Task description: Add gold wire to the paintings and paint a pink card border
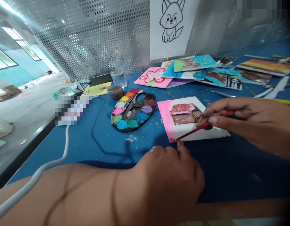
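Head view: the right hand (250,124) reaches in from 3 o'clock, thumb and fingers pinched closed around a red paintbrush (194,127), whose thin handle slants across a white card (220,131). The card has a pink painted border and a pink-and-brown shape (184,114) outlined in gold, and it lies flat on a blue worktable (93,163), at 3 o'clock from frame centre. The left hand (168,179) sits at 6 o'clock, loosely curled, one fingertip touching the card's near edge; whether it has any hold cannot be told. At the card's 9 o'clock lies a black palette (133,110) of round paint pans, with a cup of brown liquid (115,92) just beyond it. A fox drawing (170,28) stands at 12 o'clock against a perforated metal screen (100,37), and overlapping painted cards (194,67) spread below it.
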The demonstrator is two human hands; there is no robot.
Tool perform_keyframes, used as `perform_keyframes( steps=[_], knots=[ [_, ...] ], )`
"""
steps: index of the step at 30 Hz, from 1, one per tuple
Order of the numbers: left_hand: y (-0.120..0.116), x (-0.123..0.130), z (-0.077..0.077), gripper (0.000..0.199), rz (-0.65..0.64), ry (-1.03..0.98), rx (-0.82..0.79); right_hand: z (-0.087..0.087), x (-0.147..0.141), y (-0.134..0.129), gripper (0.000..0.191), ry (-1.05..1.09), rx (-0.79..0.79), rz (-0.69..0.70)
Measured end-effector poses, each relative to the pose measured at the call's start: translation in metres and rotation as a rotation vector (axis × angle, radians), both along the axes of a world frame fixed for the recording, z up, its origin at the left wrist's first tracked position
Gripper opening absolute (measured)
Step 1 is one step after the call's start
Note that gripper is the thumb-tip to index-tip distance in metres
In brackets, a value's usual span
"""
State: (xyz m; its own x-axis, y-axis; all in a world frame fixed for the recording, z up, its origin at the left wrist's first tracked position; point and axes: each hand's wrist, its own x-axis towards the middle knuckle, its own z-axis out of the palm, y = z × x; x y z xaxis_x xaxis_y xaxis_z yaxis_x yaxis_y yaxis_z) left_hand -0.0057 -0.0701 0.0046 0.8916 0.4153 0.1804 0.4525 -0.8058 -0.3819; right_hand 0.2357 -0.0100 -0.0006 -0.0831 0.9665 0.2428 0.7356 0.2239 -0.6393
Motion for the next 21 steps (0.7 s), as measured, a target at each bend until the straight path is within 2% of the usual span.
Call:
perform_keyframes(
  steps=[3,7,11,16,19,21],
  knots=[
    [0.001,0.001,0.003,0.037,0.000,0.031,-0.025,0.000,0.001,-0.001,0.062,0.001,0.044,-0.042],
    [0.001,0.002,0.005,0.037,-0.011,0.064,-0.029,0.001,0.001,0.000,0.063,0.001,-0.003,-0.026],
    [0.001,0.002,0.004,0.036,-0.018,0.041,-0.002,0.005,-0.003,0.004,0.065,0.036,-0.043,-0.125],
    [0.001,0.001,0.000,0.038,-0.021,0.009,0.017,0.009,-0.008,0.006,0.055,0.063,-0.094,-0.054],
    [0.000,-0.001,-0.002,0.041,-0.018,0.002,0.018,0.011,-0.008,0.005,0.053,0.097,-0.055,-0.103],
    [-0.001,-0.002,-0.002,0.041,-0.015,-0.008,0.017,0.011,-0.008,0.004,0.052,0.103,-0.101,-0.087]
  ],
)
